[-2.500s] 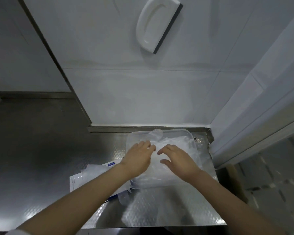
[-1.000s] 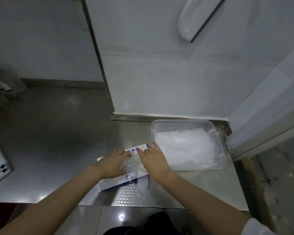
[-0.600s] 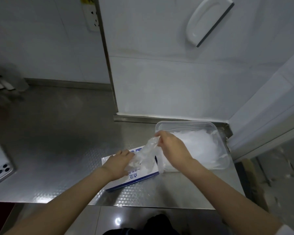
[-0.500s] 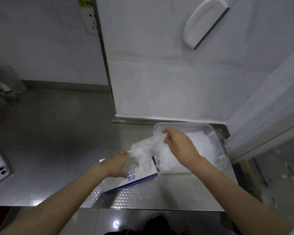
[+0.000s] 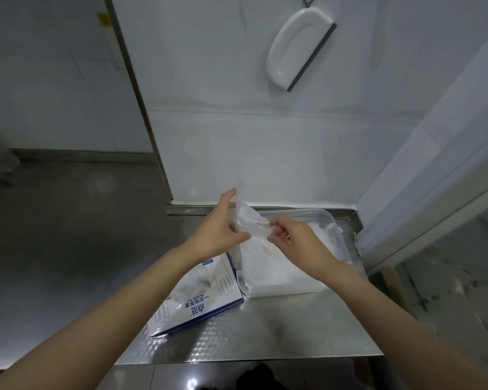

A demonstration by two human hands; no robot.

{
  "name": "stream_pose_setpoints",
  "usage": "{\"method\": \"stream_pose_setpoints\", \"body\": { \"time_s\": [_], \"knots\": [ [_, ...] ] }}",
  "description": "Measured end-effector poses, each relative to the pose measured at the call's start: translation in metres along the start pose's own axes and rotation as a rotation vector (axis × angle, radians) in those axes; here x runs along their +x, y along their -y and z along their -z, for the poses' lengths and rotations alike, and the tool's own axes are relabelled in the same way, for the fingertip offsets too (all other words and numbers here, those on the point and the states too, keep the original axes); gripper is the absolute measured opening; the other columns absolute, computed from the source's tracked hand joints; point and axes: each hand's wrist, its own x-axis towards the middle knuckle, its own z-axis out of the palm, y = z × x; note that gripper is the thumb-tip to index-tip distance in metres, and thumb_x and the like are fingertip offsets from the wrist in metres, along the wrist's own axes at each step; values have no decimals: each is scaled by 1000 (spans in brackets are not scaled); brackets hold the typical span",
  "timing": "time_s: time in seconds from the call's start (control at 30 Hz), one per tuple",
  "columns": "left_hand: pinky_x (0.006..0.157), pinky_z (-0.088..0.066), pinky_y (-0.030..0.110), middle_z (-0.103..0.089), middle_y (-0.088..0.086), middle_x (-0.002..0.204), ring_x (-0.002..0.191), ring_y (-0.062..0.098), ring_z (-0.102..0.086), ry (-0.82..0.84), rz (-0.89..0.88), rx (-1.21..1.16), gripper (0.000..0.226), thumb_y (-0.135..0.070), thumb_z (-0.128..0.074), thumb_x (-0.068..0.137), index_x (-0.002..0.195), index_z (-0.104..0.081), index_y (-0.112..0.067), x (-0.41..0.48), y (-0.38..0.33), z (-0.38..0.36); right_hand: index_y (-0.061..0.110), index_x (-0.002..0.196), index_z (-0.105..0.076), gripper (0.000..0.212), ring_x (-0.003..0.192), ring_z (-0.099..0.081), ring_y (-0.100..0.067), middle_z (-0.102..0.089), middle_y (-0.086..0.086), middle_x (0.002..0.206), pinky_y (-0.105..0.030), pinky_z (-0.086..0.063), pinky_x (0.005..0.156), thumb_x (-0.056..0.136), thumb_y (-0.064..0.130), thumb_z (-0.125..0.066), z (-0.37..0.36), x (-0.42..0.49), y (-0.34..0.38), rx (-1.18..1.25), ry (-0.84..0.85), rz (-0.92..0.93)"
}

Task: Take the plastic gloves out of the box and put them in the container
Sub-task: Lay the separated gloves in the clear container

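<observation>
A thin clear plastic glove [image 5: 250, 222] hangs in the air between both hands, above the near-left corner of the container. My left hand [image 5: 219, 229] pinches its left edge and my right hand [image 5: 296, 240] pinches its right edge. The clear plastic container [image 5: 337, 235] sits on the steel counter by the wall corner, filled with a white heap of gloves [image 5: 268, 274]. The white and blue glove box [image 5: 200, 296] lies flat to the container's left, with crumpled gloves poking from its opening.
The steel counter [image 5: 68, 249] stretches to the left; its front edge is close to me. A white squeegee [image 5: 297, 49] hangs on the tiled wall above. A white door frame [image 5: 434, 164] stands right of the container, floor beyond it.
My left hand has left the box and risen to grip the glove beside my right hand. The glove is now clear of the box, held up between both hands.
</observation>
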Motion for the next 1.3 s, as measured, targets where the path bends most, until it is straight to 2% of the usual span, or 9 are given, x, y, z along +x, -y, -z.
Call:
{"method": "stream_pose_setpoints", "body": {
  "time_s": [0.1,0.2,0.4,0.57,0.73,0.9,1.1,1.2,1.3],
  "knots": [
    [78,-51,29,-59,5,100,74,13,-57,32,26,-50,62,-12,-72,81,134,-40,-18,5,-2,-8,15,85,-60,8,69,-58,-9,-63,4,73,-27,-46,71,92,15,-57,6,-1,-7,20,-5,-3],
    [63,-41,14,-48,-2,69,62,7,-48,-1,17,-78,38,-5,-65,84,117,-50,-18,8,-4,-18,21,77,-58,19,64,-55,-2,-62,11,70,-26,-45,69,95,22,-53,14,-2,-15,-33,6,-34],
    [67,-43,22,-47,0,73,67,12,-50,-86,16,-183,34,2,-64,81,105,-51,-19,18,-21,-17,14,106,-61,26,90,-63,-14,-64,7,89,-31,-47,83,101,27,-40,27,0,-37,13,-38,-117],
    [74,-50,27,-60,-2,81,72,16,-59,40,-58,-243,47,10,-65,79,102,-50,-28,21,-49,-18,16,134,-42,39,104,-54,-6,-55,5,117,-4,-39,81,98,28,-46,41,6,-28,334,-106,-152],
    [75,-47,19,-69,1,107,80,2,-64,147,-100,-359,55,22,-49,80,111,-48,-24,18,-62,-17,13,143,-29,62,120,-48,-9,-50,4,130,-27,-37,103,93,48,-42,40,14,-25,451,46,-269],
    [65,-45,17,-71,1,104,74,11,-56,130,-63,-451,53,23,-43,81,112,-49,-19,17,-47,-7,28,135,-43,64,120,-52,-8,-53,12,132,-38,-40,105,81,63,-44,28,12,-32,650,218,-272],
    [57,-40,14,-70,0,88,67,14,-51,100,-38,-323,52,27,-37,79,101,-52,-17,20,-28,9,14,82,-65,6,80,-62,-3,-69,8,80,-14,-45,79,87,16,-66,32,12,-20,551,332,-137],
    [74,-40,21,-63,-3,95,83,8,-56,-212,-76,-24,46,21,-43,77,93,-54,-21,25,-18,13,13,79,-61,10,65,-64,-6,-67,2,69,-18,-50,71,88,11,-65,30,12,-17,607,242,-174],
    [90,-37,34,-54,2,109,104,23,-49,-484,-183,357,40,12,-51,74,103,-59,-14,20,-18,12,9,88,-56,6,51,-62,-7,-65,-3,69,-19,-52,54,90,8,-61,28,12,-13,757,43,-288]
  ]
}}
